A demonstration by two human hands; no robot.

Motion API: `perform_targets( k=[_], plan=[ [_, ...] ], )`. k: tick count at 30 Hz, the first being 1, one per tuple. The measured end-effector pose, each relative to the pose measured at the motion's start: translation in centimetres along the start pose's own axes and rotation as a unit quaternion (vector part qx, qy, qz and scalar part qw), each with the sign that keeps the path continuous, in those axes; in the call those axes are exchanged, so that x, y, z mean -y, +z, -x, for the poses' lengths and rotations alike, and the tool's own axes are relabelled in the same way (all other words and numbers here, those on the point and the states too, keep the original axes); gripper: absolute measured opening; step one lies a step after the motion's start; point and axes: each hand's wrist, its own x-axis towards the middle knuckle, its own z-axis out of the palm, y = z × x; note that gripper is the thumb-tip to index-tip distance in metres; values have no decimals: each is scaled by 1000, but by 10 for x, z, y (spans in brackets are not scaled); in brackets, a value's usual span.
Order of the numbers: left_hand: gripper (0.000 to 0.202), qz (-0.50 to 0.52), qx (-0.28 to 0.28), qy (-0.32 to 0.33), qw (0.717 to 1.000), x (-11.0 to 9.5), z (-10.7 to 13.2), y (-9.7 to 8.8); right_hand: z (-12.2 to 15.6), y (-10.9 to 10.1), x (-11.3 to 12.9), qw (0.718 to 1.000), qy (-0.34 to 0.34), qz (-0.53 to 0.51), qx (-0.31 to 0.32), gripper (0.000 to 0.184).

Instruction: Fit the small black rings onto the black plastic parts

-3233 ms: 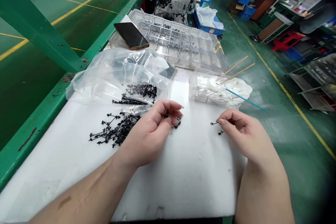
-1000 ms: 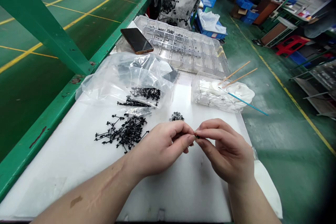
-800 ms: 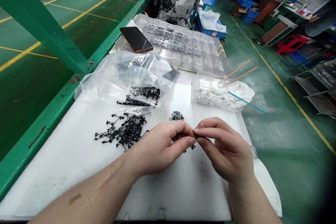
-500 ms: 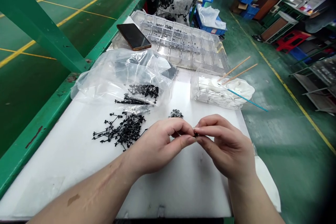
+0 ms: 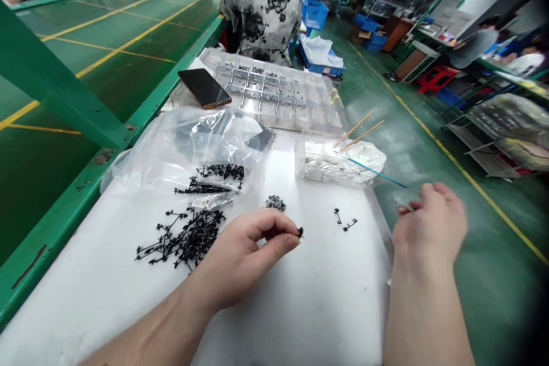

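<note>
Left hand (image 5: 246, 257) pinches a black part (image 5: 301, 233) so tiny it could easily slip; right hand (image 5: 431, 223) blurry, can't tell its grip.

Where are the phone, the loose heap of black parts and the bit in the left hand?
Phone (image 5: 205, 88): head view, middle of its dark screen.
Heap of black parts (image 5: 199, 237): head view, its dense middle.
Pinched black bit (image 5: 301, 232): head view, its exposed end.

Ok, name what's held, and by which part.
Left hand holds a small black part, pinched behind its exposed end; the pinched portion is hidden. Right hand: too blurred to tell.
</note>
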Motion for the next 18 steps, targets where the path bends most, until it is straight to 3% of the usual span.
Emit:
perform_targets(
  k=[4,7,14,18],
  plan=[
    [16,-24,-8,14,1000,2,2,-1,-1,3,-6,980,163,-16,109,29],
    [18,-28,-15,12,999,2,2,-2,8,11,-3,969,209,-42,124,36],
    [18,-29,-22,17,999,4,2,-2,12,14,4,976,171,-87,102,39],
    [19,-31,-24,19,999,5,1,-3,19,15,7,985,104,-81,107,46]
  ],
)
